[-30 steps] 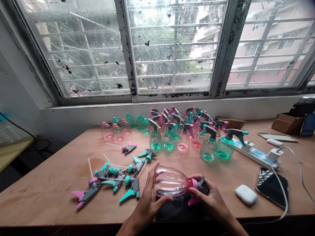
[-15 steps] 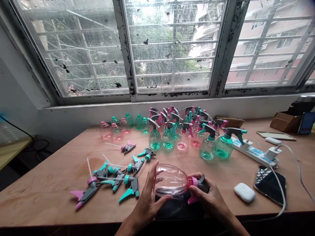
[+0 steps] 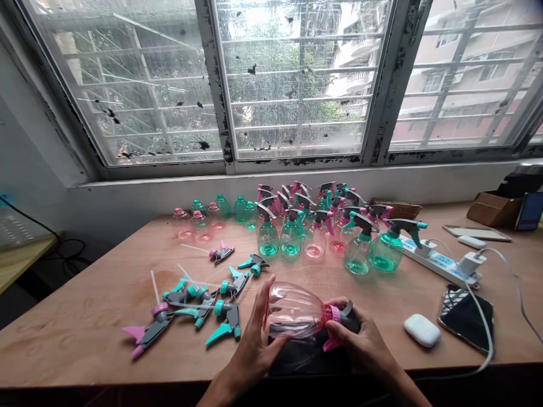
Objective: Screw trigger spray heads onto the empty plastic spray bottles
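A clear pink spray bottle (image 3: 294, 308) lies sideways between my hands, its base to the left. My left hand (image 3: 258, 333) is wrapped around the base end. My right hand (image 3: 360, 333) grips the neck end, where a grey and pink trigger sprayer head (image 3: 348, 317) sits on the bottle; part of it is hidden by the fingers. Left of my hands, several loose sprayer heads (image 3: 229, 319) in grey with teal or pink lie in a pile with their thin tubes. One pink and grey sprayer head (image 3: 220, 253) lies apart behind them.
Several bottles with sprayers (image 3: 291, 240) stand at the back centre. Several bottles without heads (image 3: 200, 226) stand left of them. To the right are a power strip (image 3: 441, 263) with cables, a white earbud case (image 3: 422, 330), a phone (image 3: 466, 316) and a cardboard box (image 3: 492, 208).
My left hand has shifted very slightly on the pink bottle's base. The bottle and my right hand look almost the same as before.
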{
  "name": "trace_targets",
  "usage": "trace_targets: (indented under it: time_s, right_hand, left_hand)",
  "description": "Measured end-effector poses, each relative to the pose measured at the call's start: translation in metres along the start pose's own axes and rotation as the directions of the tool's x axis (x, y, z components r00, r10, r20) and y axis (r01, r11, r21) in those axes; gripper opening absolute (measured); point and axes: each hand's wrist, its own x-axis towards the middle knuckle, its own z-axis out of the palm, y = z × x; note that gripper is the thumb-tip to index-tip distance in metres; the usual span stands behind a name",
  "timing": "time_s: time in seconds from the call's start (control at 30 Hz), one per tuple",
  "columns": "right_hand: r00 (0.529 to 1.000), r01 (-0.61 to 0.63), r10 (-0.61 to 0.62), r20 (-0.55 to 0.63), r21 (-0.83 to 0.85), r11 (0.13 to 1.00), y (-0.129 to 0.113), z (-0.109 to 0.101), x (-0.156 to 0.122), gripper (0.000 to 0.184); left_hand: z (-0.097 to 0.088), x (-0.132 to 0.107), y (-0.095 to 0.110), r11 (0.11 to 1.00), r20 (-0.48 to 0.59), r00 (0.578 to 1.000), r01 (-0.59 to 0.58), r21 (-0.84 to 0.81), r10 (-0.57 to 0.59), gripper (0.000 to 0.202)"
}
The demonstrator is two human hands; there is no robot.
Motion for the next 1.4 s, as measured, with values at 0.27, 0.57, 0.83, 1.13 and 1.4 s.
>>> trace_targets:
  time_s: [0.27, 0.57, 0.83, 1.13, 1.4]
  right_hand:
    - [1.0, -0.006, 0.006, -0.016, -0.024, 1.0, -0.002, 0.0, 0.001, 0.029]
    - [0.987, 0.041, -0.037, -0.155, 0.019, 0.999, 0.001, -0.004, 0.001, 0.033]
    - [0.986, 0.036, -0.028, -0.167, 0.047, 0.998, 0.005, -0.007, 0.0, 0.038]
    - [0.986, 0.051, -0.043, -0.163, 0.045, 0.998, 0.006, -0.008, -0.001, 0.034]
    - [0.989, 0.035, -0.028, -0.149, 0.042, 0.999, 0.002, -0.005, 0.0, 0.032]
  left_hand:
    - [-0.002, 0.003, 0.013, 0.998, -0.006, 1.0, 0.012, 0.063, -0.011, 0.095]
    - [0.003, 0.003, -0.003, 0.995, -0.026, 0.994, 0.102, 0.013, -0.102, 0.103]
    - [0.0, 0.003, -0.027, 0.946, -0.005, 0.992, 0.126, 0.298, -0.13, 0.101]
    - [-0.002, 0.004, -0.006, 0.969, -0.008, 0.986, 0.163, 0.188, -0.164, 0.095]
    - [-0.003, 0.003, -0.01, 0.975, -0.023, 0.986, 0.164, 0.152, -0.163, 0.089]
